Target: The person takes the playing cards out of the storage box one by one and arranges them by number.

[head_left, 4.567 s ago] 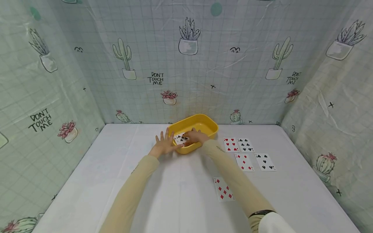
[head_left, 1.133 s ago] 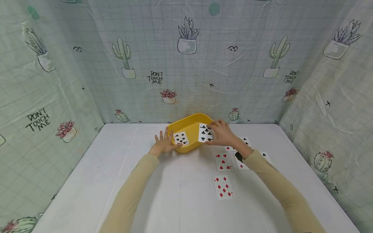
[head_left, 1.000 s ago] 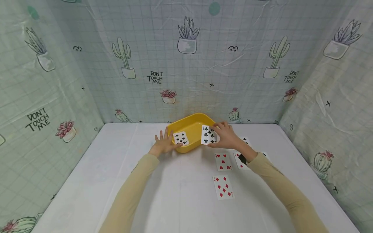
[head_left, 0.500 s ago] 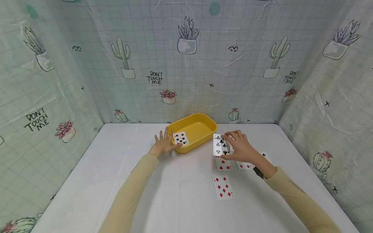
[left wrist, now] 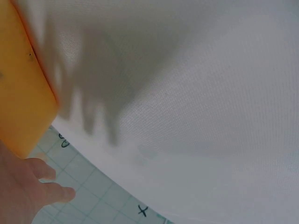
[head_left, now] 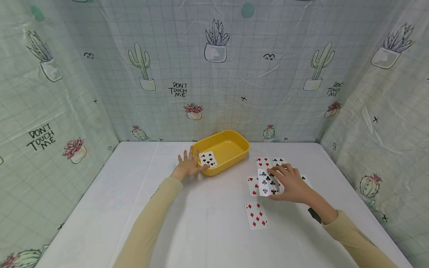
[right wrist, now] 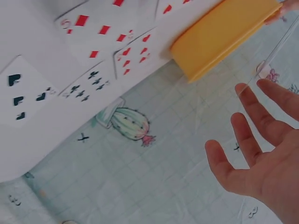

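Note:
My right hand (head_left: 294,185) pinches a seven of clubs (head_left: 264,184) between fingers and thumb. It is above the table, over a row of fives; in the right wrist view the card (right wrist: 268,61) is seen nearly edge-on. The five of hearts (head_left: 252,185) is partly covered by it, the five of diamonds mostly. My left hand (head_left: 186,166) rests with fingers spread at the left end of a yellow tray (head_left: 232,149). A spades card (head_left: 208,159) lies face up in the tray, its lower edge partly hidden by the thumb and rim.
A seven of diamonds (head_left: 257,216) lies nearest me. At the back right are a six of hearts (head_left: 263,162) and a clubs card (head_left: 277,161). A five of spades (right wrist: 23,88) lies to the right. Patterned cloth (head_left: 244,115) walls the white table (head_left: 207,223).
My right hand has lifted the seven of clubs out of the tray and carried it right and nearer. Since the earliest frame, the five of hearts has appeared on the table. The left hand stays put.

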The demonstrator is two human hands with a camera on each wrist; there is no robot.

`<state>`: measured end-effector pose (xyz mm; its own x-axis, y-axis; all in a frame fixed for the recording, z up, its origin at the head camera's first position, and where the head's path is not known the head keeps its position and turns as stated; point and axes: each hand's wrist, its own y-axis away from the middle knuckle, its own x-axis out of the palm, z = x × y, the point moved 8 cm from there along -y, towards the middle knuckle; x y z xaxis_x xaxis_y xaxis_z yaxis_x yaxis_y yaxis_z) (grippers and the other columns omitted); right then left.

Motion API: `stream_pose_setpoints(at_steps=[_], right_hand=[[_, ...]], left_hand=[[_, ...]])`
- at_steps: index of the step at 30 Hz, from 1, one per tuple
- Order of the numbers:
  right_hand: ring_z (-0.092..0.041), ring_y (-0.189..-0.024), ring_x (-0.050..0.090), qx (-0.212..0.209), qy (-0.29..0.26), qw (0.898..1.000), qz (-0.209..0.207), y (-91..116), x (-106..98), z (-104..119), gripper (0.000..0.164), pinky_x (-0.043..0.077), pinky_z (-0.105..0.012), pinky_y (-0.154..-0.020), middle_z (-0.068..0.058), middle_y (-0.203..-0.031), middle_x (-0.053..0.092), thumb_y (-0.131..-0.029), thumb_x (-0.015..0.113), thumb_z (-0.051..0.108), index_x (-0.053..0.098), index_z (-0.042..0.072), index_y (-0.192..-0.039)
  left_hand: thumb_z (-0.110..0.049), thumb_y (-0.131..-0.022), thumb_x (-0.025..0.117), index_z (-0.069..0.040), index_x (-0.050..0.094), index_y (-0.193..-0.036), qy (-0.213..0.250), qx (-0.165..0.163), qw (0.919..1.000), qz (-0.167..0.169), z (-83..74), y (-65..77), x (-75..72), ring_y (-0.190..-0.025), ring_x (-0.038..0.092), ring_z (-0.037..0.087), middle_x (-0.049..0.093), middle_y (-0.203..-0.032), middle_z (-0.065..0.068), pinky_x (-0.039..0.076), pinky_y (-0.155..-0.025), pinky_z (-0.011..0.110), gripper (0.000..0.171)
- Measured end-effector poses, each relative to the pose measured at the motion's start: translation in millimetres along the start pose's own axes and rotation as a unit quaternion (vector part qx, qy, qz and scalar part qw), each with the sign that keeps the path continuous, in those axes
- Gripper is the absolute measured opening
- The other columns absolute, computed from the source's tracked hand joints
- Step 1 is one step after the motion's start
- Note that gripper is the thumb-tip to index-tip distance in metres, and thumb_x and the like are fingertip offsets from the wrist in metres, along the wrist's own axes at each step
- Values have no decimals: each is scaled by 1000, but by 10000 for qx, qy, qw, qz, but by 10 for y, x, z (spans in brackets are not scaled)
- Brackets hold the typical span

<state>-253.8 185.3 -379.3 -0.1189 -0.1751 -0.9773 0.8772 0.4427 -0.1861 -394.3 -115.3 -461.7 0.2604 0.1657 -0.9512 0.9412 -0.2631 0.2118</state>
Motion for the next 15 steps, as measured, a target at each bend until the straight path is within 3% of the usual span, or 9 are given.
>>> stream_pose_setpoints(at_steps=[15], right_hand=[[-25,-108,35,221,78,9996,174,493,166,-236,85,29,-46,-82,-4,-122,51,-56,76,52,48,16,-127]], left_hand=[[-68,-81,36,-11,0,-145,67,18,10000,21,4,-17,6,-134,-6,46,-18,-148,16,0,-103,64,93]])
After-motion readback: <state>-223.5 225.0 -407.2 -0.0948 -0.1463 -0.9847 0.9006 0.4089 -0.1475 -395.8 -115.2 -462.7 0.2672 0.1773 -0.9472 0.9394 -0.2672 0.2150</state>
